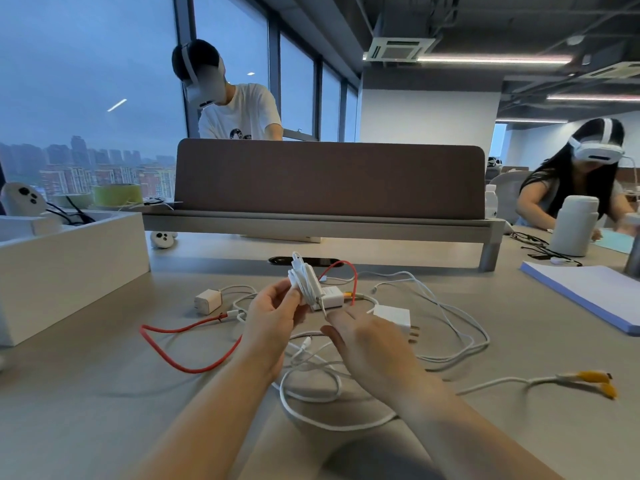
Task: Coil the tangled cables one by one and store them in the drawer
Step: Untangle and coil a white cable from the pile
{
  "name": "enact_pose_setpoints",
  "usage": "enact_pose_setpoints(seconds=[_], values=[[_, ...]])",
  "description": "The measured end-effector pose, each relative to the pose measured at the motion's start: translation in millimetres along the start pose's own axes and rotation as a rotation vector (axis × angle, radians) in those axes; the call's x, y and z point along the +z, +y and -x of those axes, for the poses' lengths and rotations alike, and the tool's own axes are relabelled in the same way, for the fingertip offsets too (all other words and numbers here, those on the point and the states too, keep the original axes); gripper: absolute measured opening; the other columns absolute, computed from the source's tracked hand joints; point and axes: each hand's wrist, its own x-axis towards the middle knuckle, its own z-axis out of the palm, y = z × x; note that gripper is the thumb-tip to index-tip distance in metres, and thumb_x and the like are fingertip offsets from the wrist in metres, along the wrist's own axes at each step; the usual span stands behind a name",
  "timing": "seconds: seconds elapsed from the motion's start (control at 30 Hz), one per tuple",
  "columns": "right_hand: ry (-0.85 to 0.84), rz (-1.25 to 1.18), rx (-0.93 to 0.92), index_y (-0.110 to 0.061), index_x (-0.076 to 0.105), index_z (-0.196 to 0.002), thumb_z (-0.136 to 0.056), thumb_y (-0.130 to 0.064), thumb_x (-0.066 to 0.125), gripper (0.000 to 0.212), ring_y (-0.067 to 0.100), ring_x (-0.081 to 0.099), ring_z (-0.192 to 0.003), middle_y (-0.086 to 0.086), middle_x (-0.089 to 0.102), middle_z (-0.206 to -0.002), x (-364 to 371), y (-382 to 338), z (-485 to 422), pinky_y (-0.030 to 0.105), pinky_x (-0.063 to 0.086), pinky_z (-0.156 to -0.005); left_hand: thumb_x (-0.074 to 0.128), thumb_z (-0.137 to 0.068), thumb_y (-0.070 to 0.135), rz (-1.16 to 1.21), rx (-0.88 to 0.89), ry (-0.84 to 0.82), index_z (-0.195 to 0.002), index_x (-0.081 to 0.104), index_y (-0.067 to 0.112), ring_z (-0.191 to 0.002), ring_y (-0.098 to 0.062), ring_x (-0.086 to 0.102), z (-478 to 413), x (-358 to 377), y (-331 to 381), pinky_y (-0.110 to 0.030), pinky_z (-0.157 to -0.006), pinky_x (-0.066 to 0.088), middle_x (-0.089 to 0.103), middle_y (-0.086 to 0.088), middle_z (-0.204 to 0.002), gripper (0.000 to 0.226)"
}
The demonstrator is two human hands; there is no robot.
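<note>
Centrally, the left hand (273, 317) pinches the coiled white cable (303, 280) above the desk's (104, 410) middle. The right hand (367, 344) is loose-fingered and gripping nothing, just beside its tail. Beneath lie tangled white cables (311, 372) and a red cable (166, 344).

Open-plan office: shared desks (104, 393), brown divider screen (329, 178), city-view windows (86, 81).
</note>
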Motion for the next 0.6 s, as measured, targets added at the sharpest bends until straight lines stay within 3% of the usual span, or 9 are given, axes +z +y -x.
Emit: enact_pose_setpoints(seconds=[0.13,0.2,0.37,0.5,0.6], values=[[-0.076,0.065,-0.065,-0.015,0.062,-0.083,-0.087,-0.018,0.064,0.006,0.020,0.061,-0.058,0.002,0.064,-0.074,1,1,0,0.023,0.034,-0.048,0.050,-0.095,0.008,0.008,-0.011,-0.010,-0.115,0.058,0.003,-0.085,-0.013,0.067,0,3,-2,-0.021,-0.072,0.057,0.068,-0.010,-0.100,0.022],[-0.090,0.065,-0.062,-0.015,0.062,-0.083,-0.086,-0.015,0.065,0.004,0.019,0.061,-0.059,0.001,0.063,-0.075,0,0,0,0.024,0.037,-0.047,0.051,-0.095,0.009,-0.043,0.000,-0.009,-0.117,0.057,0.004,-0.092,-0.016,0.067,0,4,-3,-0.022,-0.076,0.057,0.068,-0.011,-0.104,0.023],[-0.034,0.015,-0.040,-0.016,0.060,-0.079,-0.085,-0.017,0.067,0.009,0.019,0.059,-0.055,0.001,0.062,-0.071,-4,0,-1,0.027,0.040,-0.043,0.057,-0.093,0.009,-0.322,0.174,-0.022,-0.111,0.057,0.013,-0.094,-0.012,0.066,5,4,-3,-0.023,-0.081,0.056,0.067,-0.003,-0.103,0.018],[-0.026,-0.090,0.002,-0.014,0.062,-0.088,-0.092,-0.029,0.056,0.017,0.022,0.060,-0.068,0.002,0.064,-0.082,-6,5,0,0.032,0.046,-0.054,0.061,-0.090,0.012,-0.570,0.370,-0.070,-0.103,0.056,0.021,-0.087,0.004,0.059,8,3,-4,-0.006,-0.073,0.047,0.062,0.013,-0.095,0.017],[-0.013,-0.143,0.044,-0.014,0.064,-0.097,-0.095,-0.035,0.050,0.025,0.021,0.060,-0.082,0.000,0.064,-0.094,-11,12,-2,0.035,0.048,-0.067,0.062,-0.090,0.014,-0.695,0.459,-0.075,-0.108,0.061,0.017,-0.088,0.005,0.058,6,1,-6,-0.001,-0.071,0.043,0.063,0.011,-0.097,0.018]])
